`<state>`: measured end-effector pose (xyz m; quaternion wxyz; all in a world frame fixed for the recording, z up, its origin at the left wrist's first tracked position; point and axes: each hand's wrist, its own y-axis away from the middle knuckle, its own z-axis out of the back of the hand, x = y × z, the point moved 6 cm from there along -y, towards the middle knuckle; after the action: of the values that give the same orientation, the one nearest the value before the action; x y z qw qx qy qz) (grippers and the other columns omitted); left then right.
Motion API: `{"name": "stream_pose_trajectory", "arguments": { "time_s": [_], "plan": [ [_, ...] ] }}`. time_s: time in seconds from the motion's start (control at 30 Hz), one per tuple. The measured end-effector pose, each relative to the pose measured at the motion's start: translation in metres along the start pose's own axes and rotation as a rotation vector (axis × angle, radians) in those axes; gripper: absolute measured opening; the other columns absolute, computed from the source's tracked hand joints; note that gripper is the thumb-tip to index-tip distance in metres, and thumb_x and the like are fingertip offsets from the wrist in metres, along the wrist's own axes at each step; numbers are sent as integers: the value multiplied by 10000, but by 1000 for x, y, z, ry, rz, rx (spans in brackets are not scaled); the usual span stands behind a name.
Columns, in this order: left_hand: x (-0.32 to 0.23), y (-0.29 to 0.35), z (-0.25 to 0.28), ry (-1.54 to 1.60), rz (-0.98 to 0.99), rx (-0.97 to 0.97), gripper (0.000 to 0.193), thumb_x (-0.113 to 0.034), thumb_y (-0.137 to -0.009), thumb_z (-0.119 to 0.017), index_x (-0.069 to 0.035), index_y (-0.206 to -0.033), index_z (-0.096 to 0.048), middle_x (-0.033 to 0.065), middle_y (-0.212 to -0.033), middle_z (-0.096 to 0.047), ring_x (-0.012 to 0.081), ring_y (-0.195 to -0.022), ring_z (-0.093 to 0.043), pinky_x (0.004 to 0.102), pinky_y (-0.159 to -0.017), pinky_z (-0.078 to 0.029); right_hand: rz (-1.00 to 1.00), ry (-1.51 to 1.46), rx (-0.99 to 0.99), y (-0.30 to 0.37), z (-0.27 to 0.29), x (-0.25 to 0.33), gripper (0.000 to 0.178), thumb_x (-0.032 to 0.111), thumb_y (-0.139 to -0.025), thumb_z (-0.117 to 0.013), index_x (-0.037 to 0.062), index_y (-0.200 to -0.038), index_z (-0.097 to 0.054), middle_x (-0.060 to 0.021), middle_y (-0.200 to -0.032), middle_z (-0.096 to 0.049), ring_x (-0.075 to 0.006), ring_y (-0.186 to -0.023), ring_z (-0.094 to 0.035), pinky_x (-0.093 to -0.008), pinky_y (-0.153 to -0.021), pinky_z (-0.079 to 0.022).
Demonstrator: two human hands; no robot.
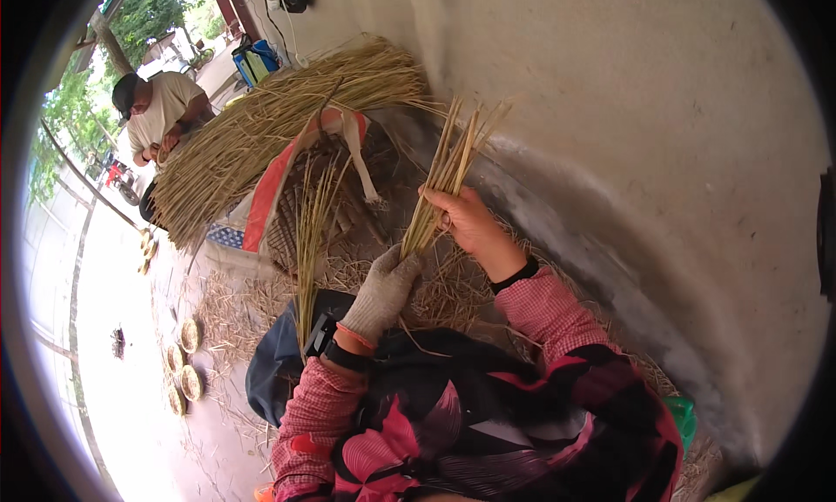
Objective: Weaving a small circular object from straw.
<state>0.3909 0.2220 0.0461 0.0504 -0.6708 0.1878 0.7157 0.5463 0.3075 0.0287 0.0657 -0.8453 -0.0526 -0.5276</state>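
Note:
A small bundle of straw stalks [444,175] slants up in front of me, its upper ends fanned out. My left hand [383,295], in a pale knitted glove, is closed around the bundle's lower end. Higher up, my right hand [470,228] is bare and grips the same stalks between thumb and fingers. A second, thinner bunch of straw [313,236] stands upright just left of the glove, its foot against my dark-clothed leg [279,358]. The stalks' bottom ends are hidden in the glove.
Ahead lies a big heap of long straw [287,123], with a red-striped sack [266,202] below it. Loose straw litters the floor. Several small round baskets [191,382] sit at left. A plastered wall [662,171] rises on the right. Another person [165,110] works beyond the heap.

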Motion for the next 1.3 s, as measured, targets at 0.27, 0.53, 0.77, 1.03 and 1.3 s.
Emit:
{"name": "stream_pose_trajectory", "arguments": {
  "time_s": [0.27, 0.53, 0.77, 1.03, 1.3],
  "plan": [
    [-5, 11, -4, 32, -23, 5, 229, -230, -930, -575, -37, -1050, -602, -47, -700, -479, 48, -559, -416, 215, -480, -322, 10, 209, -537, -19, 92, 2, 152, 183, -848, -703, 54, -915, -656, -2, -712, -585, -120, -566, -507, -307, -513, -404],
    [-2, 14, -9, -51, 7, -20, 196, -213, -921, -582, -33, -991, -610, -51, -672, -464, 48, -548, -408, 215, -470, -316, 291, 657, -771, -35, 164, -9, 270, 252, -820, -680, -17, -820, -651, -149, -717, -676, -275, -627, -648, -426, -592, -482],
    [-4, 15, 24, 29, 92, -110, 261, -220, -953, -555, -20, -1114, -601, -37, -723, -506, 52, -575, -450, 208, -502, -366, 16, 284, -868, -5, 219, -21, 506, 373, -939, -605, -10, -1256, -509, -179, -1076, -638, -269, -879, -663, -365, -705, -561],
    [17, -3, -5, -262, -61, -58, 282, -253, -938, -560, -14, -1080, -599, 46, -761, -581, 134, -693, -543, 287, -643, -439, -193, -112, -157, 13, 6, -48, 353, 333, -938, -614, 18, -1082, -545, -138, -831, -665, -239, -704, -689, -346, -537, -545],
    [15, 2, -22, -450, -46, 78, 318, -268, -941, -552, -1, -1108, -598, 148, -883, -646, 208, -864, -611, 368, -779, -466, 134, 989, -745, -43, 186, -30, 227, 217, -908, -544, 5, -885, -620, -156, -717, -662, -272, -615, -663, -394, -528, -513]
  ]
}}
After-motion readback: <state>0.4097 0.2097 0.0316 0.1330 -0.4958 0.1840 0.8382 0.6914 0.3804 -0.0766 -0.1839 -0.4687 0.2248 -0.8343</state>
